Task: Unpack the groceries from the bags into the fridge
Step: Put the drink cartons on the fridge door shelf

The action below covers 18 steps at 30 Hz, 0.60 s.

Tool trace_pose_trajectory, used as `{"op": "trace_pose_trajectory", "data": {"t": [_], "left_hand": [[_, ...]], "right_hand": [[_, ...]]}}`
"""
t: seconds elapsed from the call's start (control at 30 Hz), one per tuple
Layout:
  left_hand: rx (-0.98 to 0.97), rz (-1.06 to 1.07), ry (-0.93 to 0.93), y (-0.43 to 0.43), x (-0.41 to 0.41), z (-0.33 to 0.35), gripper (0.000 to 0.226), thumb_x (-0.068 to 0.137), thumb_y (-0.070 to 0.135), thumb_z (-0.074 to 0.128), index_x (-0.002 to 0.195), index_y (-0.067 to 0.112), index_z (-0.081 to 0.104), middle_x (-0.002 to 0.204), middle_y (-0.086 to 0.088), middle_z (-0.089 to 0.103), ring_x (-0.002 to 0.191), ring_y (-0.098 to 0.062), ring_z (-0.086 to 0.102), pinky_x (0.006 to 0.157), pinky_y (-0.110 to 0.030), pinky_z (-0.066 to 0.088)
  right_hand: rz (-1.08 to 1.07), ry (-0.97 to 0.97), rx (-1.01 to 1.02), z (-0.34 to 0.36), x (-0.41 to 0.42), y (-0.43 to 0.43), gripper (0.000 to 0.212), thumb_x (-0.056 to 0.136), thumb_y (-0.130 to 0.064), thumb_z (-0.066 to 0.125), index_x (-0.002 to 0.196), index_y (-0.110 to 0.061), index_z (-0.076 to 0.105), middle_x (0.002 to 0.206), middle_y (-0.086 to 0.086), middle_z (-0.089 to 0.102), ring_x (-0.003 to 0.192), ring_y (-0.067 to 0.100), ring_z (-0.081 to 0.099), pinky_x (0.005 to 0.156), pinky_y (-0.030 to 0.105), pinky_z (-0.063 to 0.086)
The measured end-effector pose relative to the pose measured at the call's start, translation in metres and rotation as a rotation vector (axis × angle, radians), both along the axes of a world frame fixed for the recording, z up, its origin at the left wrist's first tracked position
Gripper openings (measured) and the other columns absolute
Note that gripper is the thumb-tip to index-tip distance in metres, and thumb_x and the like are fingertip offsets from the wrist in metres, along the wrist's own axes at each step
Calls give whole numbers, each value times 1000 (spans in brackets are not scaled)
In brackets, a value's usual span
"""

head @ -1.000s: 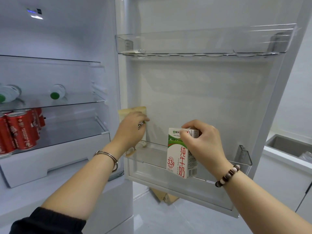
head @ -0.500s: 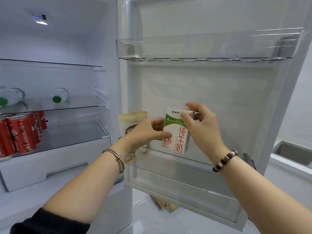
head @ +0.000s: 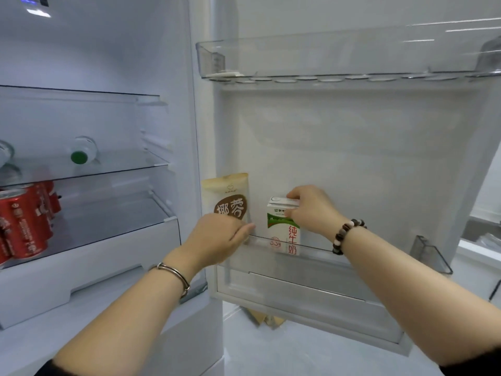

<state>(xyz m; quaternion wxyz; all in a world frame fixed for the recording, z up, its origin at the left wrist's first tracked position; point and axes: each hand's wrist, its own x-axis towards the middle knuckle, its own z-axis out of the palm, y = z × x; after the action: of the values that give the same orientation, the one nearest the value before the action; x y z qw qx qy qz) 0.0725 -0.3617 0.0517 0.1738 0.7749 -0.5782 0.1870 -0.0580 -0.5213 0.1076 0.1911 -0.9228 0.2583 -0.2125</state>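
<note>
Right hand (head: pixel 311 210) holds milk carton (head: pixel 282 232) upright, long axis vertical, label outward.

My right hand (head: pixel 311 210) grips the top of the milk carton (head: pixel 283 234) standing in the door shelf (head: pixel 311 265), my left hand (head: pixel 217 240) touching its rim beside the beige pouch (head: pixel 227 194).

The milk carton (head: pixel 283 229) stands in the door shelf (head: pixel 352 260), right of the pouch (head: pixel 226 196).
</note>
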Motion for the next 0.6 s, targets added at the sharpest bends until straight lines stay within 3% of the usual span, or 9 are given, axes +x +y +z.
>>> {"op": "trace_pose_trajectory", "data": {"t": [0.17, 0.3, 0.4, 0.6], "left_hand": [[29, -46, -65, 0, 4, -2, 70, 86, 71, 14, 76, 24, 64, 68, 7, 63, 60, -6, 56, 53, -19, 43], [17, -70, -17, -2, 6, -3, 51, 92, 59, 32, 79, 23, 67, 67, 7, 63, 61, -7, 56, 52, -18, 38], [-1, -78, -19, -2, 7, -3, 49, 92, 57, 35, 78, 23, 67, 66, 8, 61, 60, -6, 54, 51, -18, 32], [-38, -100, -27, -1, 6, -5, 50, 92, 59, 34, 83, 24, 69, 66, 12, 59, 61, -4, 53, 50, -15, 29]], "right_hand": [[-6, -5, -18, 0, 19, 13, 25, 87, -17, 63, 112, -12, 62, 109, 5, 63, 85, 15, 54, 71, 25, 46], [18, 151, -242, -3, 27, 20, 29, 90, -23, 60, 116, -12, 60, 113, 6, 53, 96, 23, 55, 79, 30, 46], [22, 244, -341, 0, 26, 18, 36, 89, -30, 60, 122, -17, 57, 116, 6, 51, 102, 25, 55, 80, 32, 44], [72, 213, -385, 0, 28, 17, 41, 87, -30, 64, 124, -17, 55, 113, 2, 51, 100, 21, 52, 76, 26, 36]]}}
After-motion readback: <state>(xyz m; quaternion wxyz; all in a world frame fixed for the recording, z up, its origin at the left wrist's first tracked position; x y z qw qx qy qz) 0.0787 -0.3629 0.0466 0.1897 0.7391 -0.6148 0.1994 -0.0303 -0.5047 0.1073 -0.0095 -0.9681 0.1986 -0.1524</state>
